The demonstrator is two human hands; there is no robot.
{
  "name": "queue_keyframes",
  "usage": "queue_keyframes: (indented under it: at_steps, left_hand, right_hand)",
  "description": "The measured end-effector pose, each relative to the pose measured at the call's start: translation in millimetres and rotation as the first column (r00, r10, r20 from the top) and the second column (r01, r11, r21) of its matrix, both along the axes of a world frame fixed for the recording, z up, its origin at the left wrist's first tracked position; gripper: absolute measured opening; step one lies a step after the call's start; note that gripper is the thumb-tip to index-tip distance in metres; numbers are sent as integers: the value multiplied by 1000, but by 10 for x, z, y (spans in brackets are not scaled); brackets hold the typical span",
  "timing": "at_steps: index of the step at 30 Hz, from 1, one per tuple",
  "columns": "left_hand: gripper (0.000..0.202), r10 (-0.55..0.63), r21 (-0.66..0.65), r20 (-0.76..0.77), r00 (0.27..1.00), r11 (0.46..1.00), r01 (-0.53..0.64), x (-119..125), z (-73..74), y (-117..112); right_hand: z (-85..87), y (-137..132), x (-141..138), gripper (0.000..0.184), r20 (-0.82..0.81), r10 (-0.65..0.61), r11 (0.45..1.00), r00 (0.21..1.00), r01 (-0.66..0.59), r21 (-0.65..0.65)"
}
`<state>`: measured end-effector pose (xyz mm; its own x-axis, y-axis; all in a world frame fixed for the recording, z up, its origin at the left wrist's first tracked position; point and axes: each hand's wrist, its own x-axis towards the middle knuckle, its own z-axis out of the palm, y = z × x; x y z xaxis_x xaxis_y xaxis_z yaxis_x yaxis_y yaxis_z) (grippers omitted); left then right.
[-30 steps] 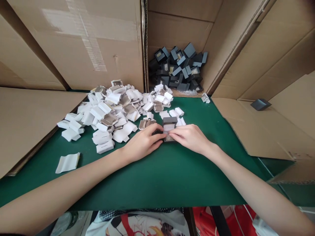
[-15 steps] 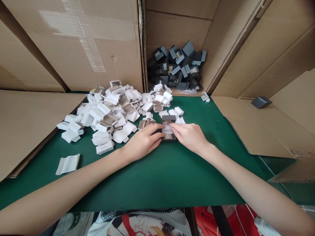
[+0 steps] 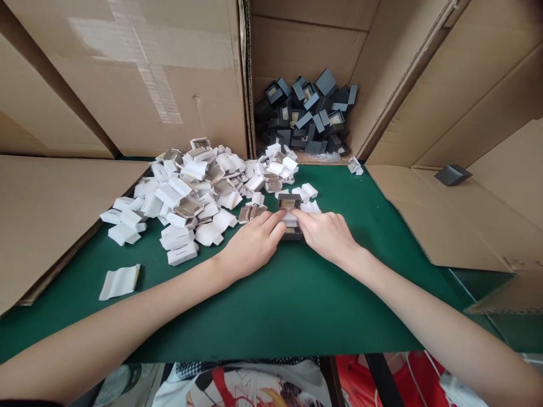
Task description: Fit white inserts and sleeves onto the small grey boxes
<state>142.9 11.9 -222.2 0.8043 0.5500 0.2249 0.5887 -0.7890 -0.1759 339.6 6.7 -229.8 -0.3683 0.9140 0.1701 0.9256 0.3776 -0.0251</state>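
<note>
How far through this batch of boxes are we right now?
Done: a heap of dark boxes fills the carton behind. In hand: left hand and right hand press a white insert into an open dark box. Left: a big pile of white inserts.

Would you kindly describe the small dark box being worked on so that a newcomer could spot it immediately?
Start at the green mat and follow both forearms to where the left hand and right hand meet. Between their fingers sits the dark grey box, open, the only dark one beside the white inserts pile.
</note>
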Motion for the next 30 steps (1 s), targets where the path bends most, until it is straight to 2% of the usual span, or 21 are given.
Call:
queue_keyframes:
  at_steps: [5, 8, 12, 15, 18, 22, 27, 30]
  left_hand:
    - [45, 6, -32, 50, 999, 999, -4, -14, -3, -4]
    - [33, -14, -3, 33, 999, 1000, 14, -33, -9, -17]
    - [23, -28, 22, 23, 999, 999, 28, -51, -9, -28]
    - [23, -38, 22, 36, 999, 999, 37, -45, -8, -31]
    - [24, -60, 21, 50, 997, 998, 59, -30, -4, -33]
    - [29, -76, 32, 52, 996, 997, 74, -14, 13, -37]
    - [31, -85, 40, 49, 995, 996, 83, 1, 15, -31]
    - [30, -96, 30, 38, 995, 995, 95, -5, -3, -6]
  right_hand:
    - [2, 1, 18, 49, 7, 29, 998, 1000, -29, -53]
    - [-4, -1, 58, 45, -80, 39, 999, 996, -41, -22]
    - [-23, 11, 117, 33, -295, 84, 996, 952, -73, 49]
    - [-11, 25, 117, 30, -323, 98, 995, 941, -94, 28]
    - [64, 43, 84, 29, -267, 52, 997, 962, -65, -39]
    - [249, 81, 23, 27, -97, -8, 994, 995, -2, -109]
    - [499, 138, -135, 22, 129, 51, 989, 990, -32, -144]
    - [601, 146, -240, 20, 190, 63, 984, 980, -29, -175]
